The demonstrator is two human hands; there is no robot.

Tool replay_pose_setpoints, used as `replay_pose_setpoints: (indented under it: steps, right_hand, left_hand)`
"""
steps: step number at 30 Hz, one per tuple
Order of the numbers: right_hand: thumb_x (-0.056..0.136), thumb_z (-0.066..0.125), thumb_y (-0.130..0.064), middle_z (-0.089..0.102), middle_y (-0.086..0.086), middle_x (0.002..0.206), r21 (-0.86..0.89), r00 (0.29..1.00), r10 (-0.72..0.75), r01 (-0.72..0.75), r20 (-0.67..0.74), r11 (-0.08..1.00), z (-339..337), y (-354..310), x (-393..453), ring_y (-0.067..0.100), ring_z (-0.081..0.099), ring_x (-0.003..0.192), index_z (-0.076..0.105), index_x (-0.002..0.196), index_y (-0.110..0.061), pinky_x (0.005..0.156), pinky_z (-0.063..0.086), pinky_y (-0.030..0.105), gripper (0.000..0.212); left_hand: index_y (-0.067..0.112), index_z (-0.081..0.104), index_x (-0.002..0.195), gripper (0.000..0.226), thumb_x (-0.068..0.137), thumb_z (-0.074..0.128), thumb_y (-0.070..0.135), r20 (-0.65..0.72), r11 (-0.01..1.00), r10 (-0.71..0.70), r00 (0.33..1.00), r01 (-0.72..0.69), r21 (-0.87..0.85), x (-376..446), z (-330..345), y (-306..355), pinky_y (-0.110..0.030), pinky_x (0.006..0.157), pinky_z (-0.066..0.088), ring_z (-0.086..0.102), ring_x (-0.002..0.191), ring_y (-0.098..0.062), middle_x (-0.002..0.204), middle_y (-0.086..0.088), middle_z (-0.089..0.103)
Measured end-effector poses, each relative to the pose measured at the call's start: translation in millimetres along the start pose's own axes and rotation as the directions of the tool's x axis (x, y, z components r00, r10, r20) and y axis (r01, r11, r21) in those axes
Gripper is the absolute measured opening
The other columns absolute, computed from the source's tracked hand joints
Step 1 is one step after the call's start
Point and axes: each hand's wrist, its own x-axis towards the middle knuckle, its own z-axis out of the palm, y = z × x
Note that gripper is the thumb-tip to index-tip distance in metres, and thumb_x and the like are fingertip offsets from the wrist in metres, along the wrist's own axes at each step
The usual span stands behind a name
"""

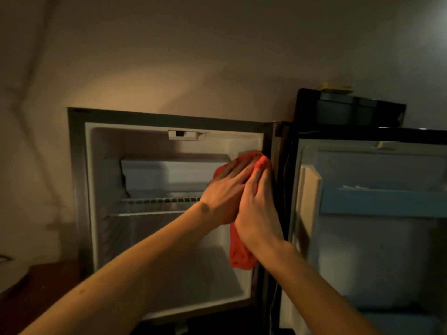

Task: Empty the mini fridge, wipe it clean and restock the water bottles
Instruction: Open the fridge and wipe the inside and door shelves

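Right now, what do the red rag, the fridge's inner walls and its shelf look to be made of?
Red rag: soft woven cloth, matte; it folds and hangs limp below the right hand.
Inner walls: probably moulded plastic, off-white, smooth with rounded corners.
Shelf: seems coated metal wire; thin parallel bars show.
The left hand lies flat on the rag.

Mini fridge (79,189) stood open against the wall, door (362,238) swung to the right. Inside, a wire shelf (150,206) ran across mid-height, nothing seen lying on it; the white floor below looked bare too. A blue rail (382,201) crossed the door. A dark box (346,110) sat behind the door's top edge.
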Motion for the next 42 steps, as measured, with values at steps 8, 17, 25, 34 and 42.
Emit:
replay_pose_setpoints:
  steps: [8,17,25,34,42]
  right_hand:
    - [0.09,0.046,-0.013,-0.012,0.046,0.146,-0.13,0.937,0.018,0.029,0.349,0.991,11.8,4.3,-45.0,0.051,-0.002,0.143,-0.022,0.134,0.021,0.12,0.014,0.048,0.087]
    - [0.083,0.068,-0.011,0.01,0.039,0.15,-0.178,0.891,0.227,-0.168,0.393,0.97,62.8,-10.9,-103.7,0.041,0.023,0.143,0.011,0.144,0.017,0.113,0.034,0.043,0.088]
    - [0.055,0.085,-0.016,0.036,0.04,0.14,-0.079,0.843,0.156,-0.135,0.515,0.988,72.9,12.5,-150.3,0.043,0.048,0.128,0.027,0.137,0.019,0.102,0.047,0.044,0.107]
    - [0.093,0.057,-0.028,0.013,0.002,0.162,0.281,0.91,0.021,-0.149,0.415,0.948,76.1,29.7,-164.5,0.022,0.011,0.149,0.002,0.155,-0.017,0.12,0.016,0.03,0.084]
    - [0.082,0.067,-0.027,0.04,0.016,0.14,0.262,0.991,-0.028,0.062,-0.131,0.963,64.5,10.1,-148.2,0.033,0.043,0.124,0.039,0.143,-0.013,0.102,0.043,0.043,0.069]
  left_hand:
    - [0.015,0.014,0.156,0.085,0.09,0.063,0.033,-0.018,0.992,-0.031,0.999,0.029,-0.125,-43.6,35.9,37.1,-0.028,0.121,-0.007,0.004,0.149,-0.017,0.163,-0.003,0.017]
    - [0.03,-0.001,0.157,0.071,0.097,0.033,0.048,0.268,0.933,-0.106,0.957,0.189,-0.307,-107.0,99.8,81.5,-0.039,0.122,0.013,-0.009,0.151,-0.014,0.165,0.008,-0.004]
    - [0.028,-0.002,0.157,0.078,0.085,0.01,0.056,0.431,0.887,-0.116,0.895,0.289,-0.36,-139.8,109.8,112.5,-0.032,0.123,0.008,-0.006,0.151,-0.011,0.163,0.01,-0.008]
    - [0.021,0.066,0.117,0.042,0.076,0.063,0.011,0.251,0.333,-0.566,0.785,0.496,-0.801,-162.9,99.7,112.6,-0.018,0.097,0.043,0.058,0.117,-0.01,0.121,0.005,0.062]
    - [0.016,0.071,0.101,0.05,0.06,0.058,-0.008,0.219,0.097,-0.619,0.754,0.35,-0.932,-142.5,47.7,78.5,-0.021,0.077,0.052,0.068,0.085,-0.006,0.092,0.001,0.074]
